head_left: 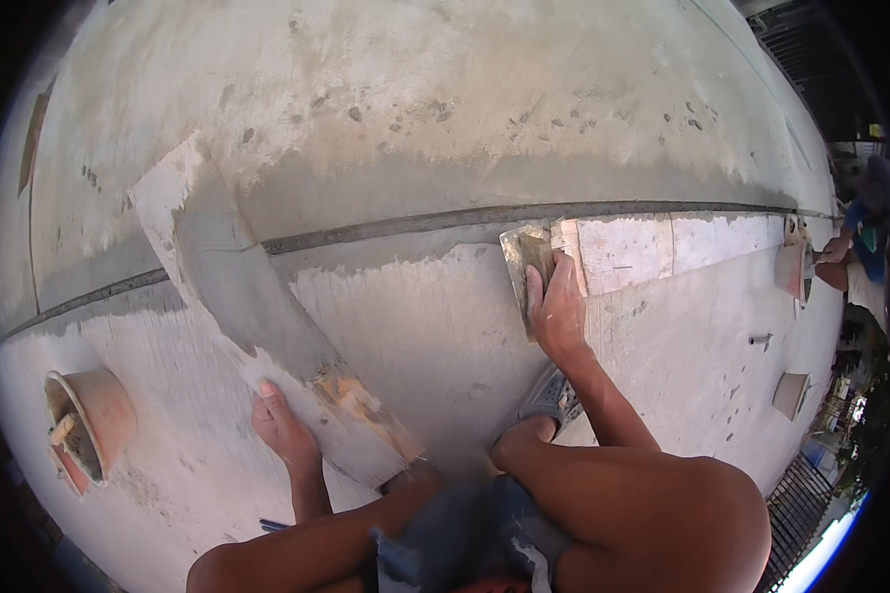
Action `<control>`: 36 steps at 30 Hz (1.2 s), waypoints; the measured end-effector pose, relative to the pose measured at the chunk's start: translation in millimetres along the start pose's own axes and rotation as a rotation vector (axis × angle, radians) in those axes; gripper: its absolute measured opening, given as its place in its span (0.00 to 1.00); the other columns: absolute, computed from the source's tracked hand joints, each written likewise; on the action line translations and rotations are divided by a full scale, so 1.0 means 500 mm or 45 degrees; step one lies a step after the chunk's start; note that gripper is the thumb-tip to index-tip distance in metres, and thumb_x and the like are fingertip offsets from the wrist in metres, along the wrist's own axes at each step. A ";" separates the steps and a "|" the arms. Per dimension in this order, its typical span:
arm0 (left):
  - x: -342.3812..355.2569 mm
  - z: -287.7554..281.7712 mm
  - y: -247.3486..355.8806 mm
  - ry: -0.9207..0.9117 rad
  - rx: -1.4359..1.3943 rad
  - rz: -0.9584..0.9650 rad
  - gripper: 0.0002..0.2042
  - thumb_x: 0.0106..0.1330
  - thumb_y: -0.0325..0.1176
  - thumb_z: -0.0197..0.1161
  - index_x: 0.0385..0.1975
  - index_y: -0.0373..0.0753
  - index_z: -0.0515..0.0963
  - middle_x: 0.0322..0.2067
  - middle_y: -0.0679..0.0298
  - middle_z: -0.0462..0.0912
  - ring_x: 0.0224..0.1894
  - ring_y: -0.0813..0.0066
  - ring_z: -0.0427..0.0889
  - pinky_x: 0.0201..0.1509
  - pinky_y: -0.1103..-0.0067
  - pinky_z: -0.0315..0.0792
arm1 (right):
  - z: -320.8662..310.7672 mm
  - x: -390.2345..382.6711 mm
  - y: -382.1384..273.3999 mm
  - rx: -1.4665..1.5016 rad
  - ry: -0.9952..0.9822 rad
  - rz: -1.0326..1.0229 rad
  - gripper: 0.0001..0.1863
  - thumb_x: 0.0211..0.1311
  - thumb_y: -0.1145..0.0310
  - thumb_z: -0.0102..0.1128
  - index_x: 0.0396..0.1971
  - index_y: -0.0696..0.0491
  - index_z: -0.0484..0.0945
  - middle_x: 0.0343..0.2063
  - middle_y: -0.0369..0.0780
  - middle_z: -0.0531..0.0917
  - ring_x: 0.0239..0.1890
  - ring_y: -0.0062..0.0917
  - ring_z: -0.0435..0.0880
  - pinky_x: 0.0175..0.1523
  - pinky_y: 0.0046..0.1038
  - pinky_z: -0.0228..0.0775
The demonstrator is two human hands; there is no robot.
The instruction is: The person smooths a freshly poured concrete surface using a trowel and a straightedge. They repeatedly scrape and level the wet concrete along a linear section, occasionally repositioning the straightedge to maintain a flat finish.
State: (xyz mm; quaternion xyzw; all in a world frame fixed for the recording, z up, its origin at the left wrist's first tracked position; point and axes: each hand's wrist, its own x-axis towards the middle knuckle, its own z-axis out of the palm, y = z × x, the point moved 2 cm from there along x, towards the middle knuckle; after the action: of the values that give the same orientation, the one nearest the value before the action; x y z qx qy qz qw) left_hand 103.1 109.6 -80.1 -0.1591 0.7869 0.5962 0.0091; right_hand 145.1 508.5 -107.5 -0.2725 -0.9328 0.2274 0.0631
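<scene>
My left hand (285, 427) grips the left edge of a wide wooden plank (208, 222), its thumb on the top face and its other fingers out of sight beneath. The plank lies tilted, its far end up to the left; wet grey mortar coats much of it, and its near end is chipped. In my right hand (561, 314) is a small, rectangular, mortar-smeared hand float (526, 267), fingers closed round it. That float touches the near end of a whitish board (628, 255), which runs off to the right along a grey mortar strip (405, 183).
At the left a bucket (119, 405) lies tipped, with a tool in its mouth. More buckets, one by the board's far end (791, 267) and another lower right (791, 393), stand near a small metal piece (759, 341). Another person (865, 232) is at the far right. My sandalled foot (549, 405) is close by.
</scene>
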 end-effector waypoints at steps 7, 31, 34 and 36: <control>-0.037 -0.005 -0.009 0.100 0.015 -0.026 0.24 0.84 0.45 0.46 0.45 0.26 0.78 0.38 0.58 0.83 0.39 0.75 0.77 0.46 0.77 0.72 | 0.033 0.050 -0.009 -0.110 0.017 0.000 0.21 0.74 0.63 0.58 0.54 0.64 0.67 0.44 0.57 0.78 0.46 0.56 0.81 0.46 0.50 0.76; -0.083 0.001 -0.009 0.162 0.036 -0.028 0.24 0.85 0.46 0.45 0.42 0.27 0.78 0.37 0.61 0.82 0.38 0.79 0.76 0.44 0.79 0.70 | 0.069 0.028 -0.048 0.031 -0.159 -0.147 0.20 0.73 0.64 0.60 0.52 0.63 0.66 0.43 0.58 0.78 0.44 0.58 0.82 0.45 0.50 0.77; -0.088 -0.012 -0.022 0.130 0.101 -0.055 0.23 0.85 0.45 0.45 0.42 0.27 0.78 0.38 0.61 0.82 0.39 0.79 0.77 0.44 0.80 0.70 | 0.062 -0.019 -0.085 0.168 -0.408 -0.372 0.20 0.72 0.65 0.62 0.53 0.63 0.67 0.43 0.57 0.79 0.45 0.58 0.81 0.46 0.49 0.76; -0.089 -0.017 -0.021 0.140 0.136 -0.052 0.23 0.84 0.45 0.46 0.41 0.28 0.77 0.35 0.62 0.81 0.37 0.79 0.75 0.42 0.79 0.69 | 0.064 -0.038 -0.096 0.207 -0.486 -0.396 0.20 0.72 0.65 0.62 0.53 0.63 0.67 0.43 0.58 0.79 0.45 0.58 0.81 0.46 0.50 0.76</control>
State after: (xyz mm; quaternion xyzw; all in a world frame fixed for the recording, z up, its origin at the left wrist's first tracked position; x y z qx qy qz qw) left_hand 149.5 109.8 -78.7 -0.2067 0.8136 0.5433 -0.0134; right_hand 130.4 449.7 -113.6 -0.0720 -0.9371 0.3367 -0.0582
